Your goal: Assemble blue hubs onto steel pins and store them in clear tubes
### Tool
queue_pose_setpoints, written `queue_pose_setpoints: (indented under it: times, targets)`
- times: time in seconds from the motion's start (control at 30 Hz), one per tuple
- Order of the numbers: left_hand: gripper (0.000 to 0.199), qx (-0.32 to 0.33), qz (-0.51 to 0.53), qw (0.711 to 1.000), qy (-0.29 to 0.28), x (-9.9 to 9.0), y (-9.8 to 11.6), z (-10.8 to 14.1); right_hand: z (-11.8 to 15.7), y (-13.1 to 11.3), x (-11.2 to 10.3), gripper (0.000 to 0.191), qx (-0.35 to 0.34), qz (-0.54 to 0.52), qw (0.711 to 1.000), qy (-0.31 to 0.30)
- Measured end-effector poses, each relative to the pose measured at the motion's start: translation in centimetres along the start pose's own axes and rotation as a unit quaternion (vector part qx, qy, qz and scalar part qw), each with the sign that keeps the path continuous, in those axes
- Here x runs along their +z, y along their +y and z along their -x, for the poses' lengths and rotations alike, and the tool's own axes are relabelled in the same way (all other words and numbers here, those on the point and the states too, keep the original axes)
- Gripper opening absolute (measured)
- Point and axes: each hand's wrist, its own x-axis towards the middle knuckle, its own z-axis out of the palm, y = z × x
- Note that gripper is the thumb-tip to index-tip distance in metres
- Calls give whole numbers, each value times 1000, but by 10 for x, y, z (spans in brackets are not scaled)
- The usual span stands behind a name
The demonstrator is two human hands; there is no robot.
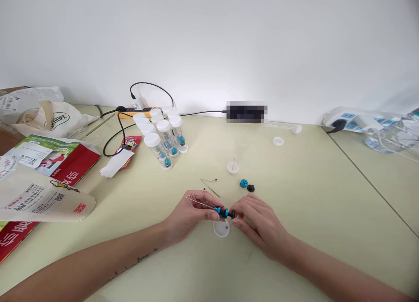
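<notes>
Between thumb and fingers, my left hand (193, 212) pinches a small blue metal part (221, 212) with thin bent wires running off to the left. My right hand (257, 221) has its fingers closed on a black knob (232, 214) at the right end of that blue part. Just below lies a white cap (221, 228) with a tiny dark piece in it. Beyond my hands are a bent wire (210, 187), a loose blue piece (243, 183), a black piece (250, 188) and another white cap (233, 167) with a thin upright piece.
Several clear tubes with white lids (152, 140) stand at the back left, near an orange power strip (144, 113) and a red packet (131, 147). Bags and a paper cup (49, 197) fill the left side. At the back right is a white power strip (356, 120).
</notes>
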Motion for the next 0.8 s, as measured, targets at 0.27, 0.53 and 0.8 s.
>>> queue_pose_setpoints:
  times: [0.27, 0.53, 0.8]
  targets:
    - [16, -10, 8, 1000, 7, -2, 0, -1, 0, -1, -2, 16, 17, 20, 1000, 14]
    - [16, 1, 6, 1000, -9, -2, -1, 0, -2, 1, 1, 8, -5, 24, 999, 26]
    - [17, 2, 6, 1000, -6, -3, -1, 0, 1, -1, -1, 23, 18, 9, 999, 32]
